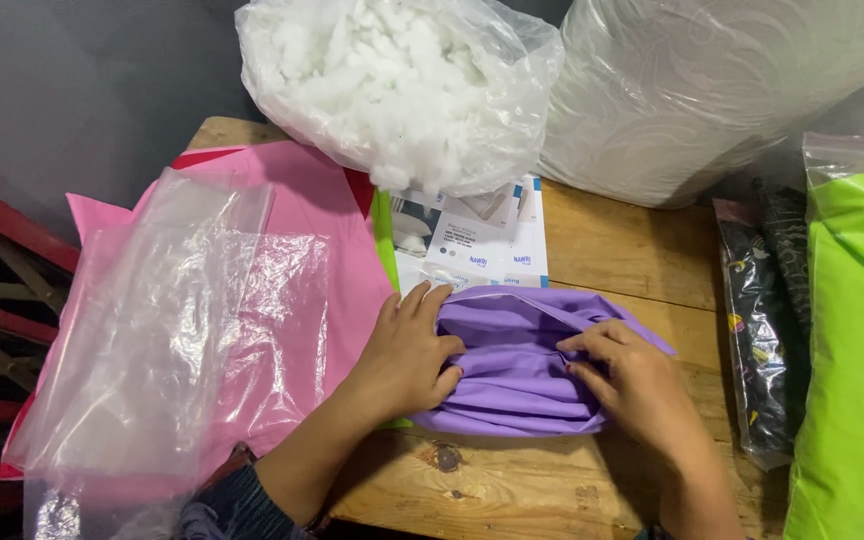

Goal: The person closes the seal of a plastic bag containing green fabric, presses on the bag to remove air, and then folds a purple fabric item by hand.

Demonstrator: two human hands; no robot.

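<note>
A bunched purple fabric cover (517, 365) lies on the wooden table (632, 250) near the front edge. My left hand (407, 350) presses on its left side, fingers gripping gathered folds. On the cover's right side, my right hand (632, 380) pinches the cloth at the top fold. Both hands rest on the fabric, a hand's width apart.
A clear bag of white fibre stuffing (397, 90) stands at the back, a large white wrapped bundle (712, 90) beside it. Pink fabric (307, 220) under clear plastic bags (167, 330) covers the left. Printed cards (477, 245) lie behind the cover. Bagged lime-green (852, 340) and dark patterned (767, 330) fabrics lie right.
</note>
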